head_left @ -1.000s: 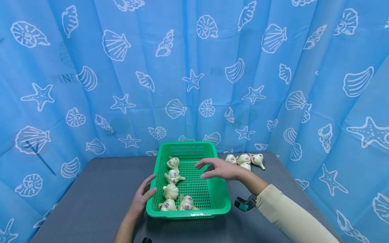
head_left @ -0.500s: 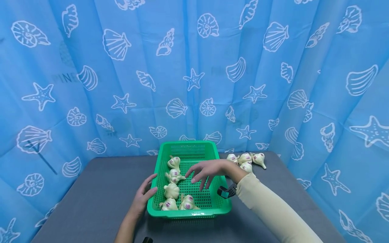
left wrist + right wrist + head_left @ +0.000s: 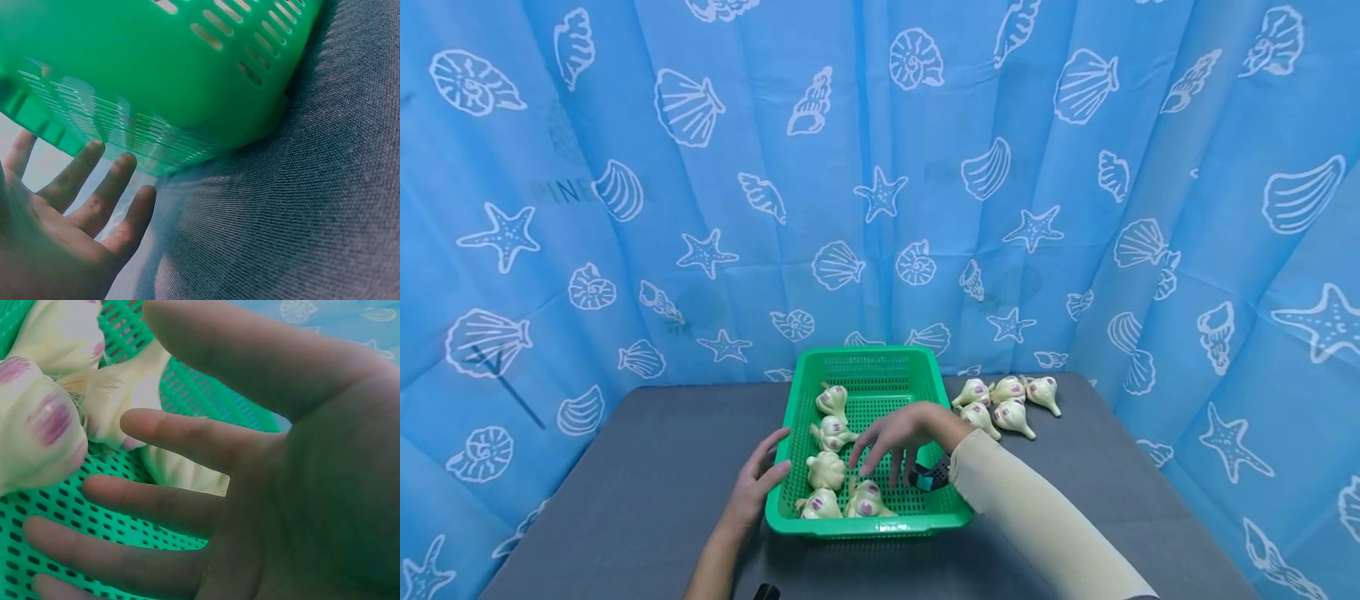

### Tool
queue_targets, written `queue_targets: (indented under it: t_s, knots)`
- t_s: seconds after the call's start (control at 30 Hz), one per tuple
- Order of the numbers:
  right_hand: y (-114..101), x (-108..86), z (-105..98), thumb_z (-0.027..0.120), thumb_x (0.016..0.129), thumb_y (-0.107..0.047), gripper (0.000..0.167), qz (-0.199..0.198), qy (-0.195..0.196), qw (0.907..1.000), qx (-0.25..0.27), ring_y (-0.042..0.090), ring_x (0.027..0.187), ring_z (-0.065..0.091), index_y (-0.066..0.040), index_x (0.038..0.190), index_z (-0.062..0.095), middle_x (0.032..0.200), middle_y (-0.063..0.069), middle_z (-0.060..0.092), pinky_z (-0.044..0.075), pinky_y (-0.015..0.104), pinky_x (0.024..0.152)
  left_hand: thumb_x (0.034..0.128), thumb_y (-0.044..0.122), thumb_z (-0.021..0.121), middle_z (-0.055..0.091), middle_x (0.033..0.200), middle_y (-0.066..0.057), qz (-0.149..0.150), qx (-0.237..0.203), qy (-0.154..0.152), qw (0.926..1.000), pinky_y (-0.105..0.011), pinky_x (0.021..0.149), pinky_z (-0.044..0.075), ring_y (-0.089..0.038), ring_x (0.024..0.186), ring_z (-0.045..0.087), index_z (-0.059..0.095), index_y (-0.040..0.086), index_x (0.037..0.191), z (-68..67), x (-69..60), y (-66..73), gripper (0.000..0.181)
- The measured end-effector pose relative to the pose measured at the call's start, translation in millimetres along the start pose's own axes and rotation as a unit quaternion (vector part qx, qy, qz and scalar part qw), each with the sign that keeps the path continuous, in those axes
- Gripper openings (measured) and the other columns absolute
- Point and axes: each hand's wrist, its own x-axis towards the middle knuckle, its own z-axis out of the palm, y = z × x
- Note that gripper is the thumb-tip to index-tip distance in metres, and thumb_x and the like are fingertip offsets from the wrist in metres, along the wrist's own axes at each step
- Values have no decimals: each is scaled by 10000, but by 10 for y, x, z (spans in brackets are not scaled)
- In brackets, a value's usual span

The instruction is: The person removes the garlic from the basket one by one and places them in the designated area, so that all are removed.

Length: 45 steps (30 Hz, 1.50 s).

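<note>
A green perforated plastic basket stands on the table, with several garlic bulbs lined up along its left side. Over the inside of the basket hovers my right hand, fingers spread and nothing in them. Just below its fingertips, a purple-marked garlic bulb lies by the front wall; the right wrist view shows a bulb just ahead of the fingers. My left hand is at the basket's left rim, its fingers extended along the outer wall, as the left wrist view also shows.
Several more garlic bulbs lie in a group to the right of the basket at the back of the grey-covered table. A blue shell-print curtain hangs behind and at the sides. A small black object shows at the front edge.
My right hand has moved left and toward the front of the basket, its fingers now pointing down. The left hand stays at the rim, and the bulbs have not moved.
</note>
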Motion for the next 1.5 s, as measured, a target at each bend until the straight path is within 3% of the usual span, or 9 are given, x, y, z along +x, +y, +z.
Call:
queue_targets:
  t_s: [0.53,0.73,1.0,1.2,1.5]
  knots:
    - [-9,245,177,685,914,-204,312,452,-503,9967,-448,333,897,671,-195,1223,639,1199,16,586,534,459,727,989,91,505,453,1372,-260,-11,22,8,10000,-324,847,489,-229,1109,551,380,91,1488,13,-13,15,514]
    - [-19,296,243,696,904,-163,320,412,-575,9959,-568,203,980,608,-231,1209,632,1142,38,594,531,423,720,984,95,516,461,1370,-245,-81,32,51,9999,-316,853,485,-207,1102,557,385,101,1487,0,-8,-3,520]
    - [-50,285,266,693,896,-75,337,431,-725,9962,-230,257,955,596,-201,1200,619,1166,78,549,538,471,769,985,86,509,457,1367,-258,4,39,24,10000,-314,852,485,-184,1092,561,379,88,1487,0,-3,-4,519]
    - [-45,217,230,687,879,-13,357,89,-648,9974,-296,223,993,597,-151,1200,613,1178,61,519,543,427,770,981,90,514,454,1368,-258,12,67,44,10000,-307,852,484,-179,1093,558,382,90,1487,-1,11,3,523]
    - [9,107,121,713,879,-125,316,-820,231,9948,-566,175,930,602,-153,1183,635,1176,17,537,523,462,792,986,102,517,455,1368,-257,-24,57,48,10000,-307,844,488,-196,1093,561,384,95,1486,10,-9,9,517]
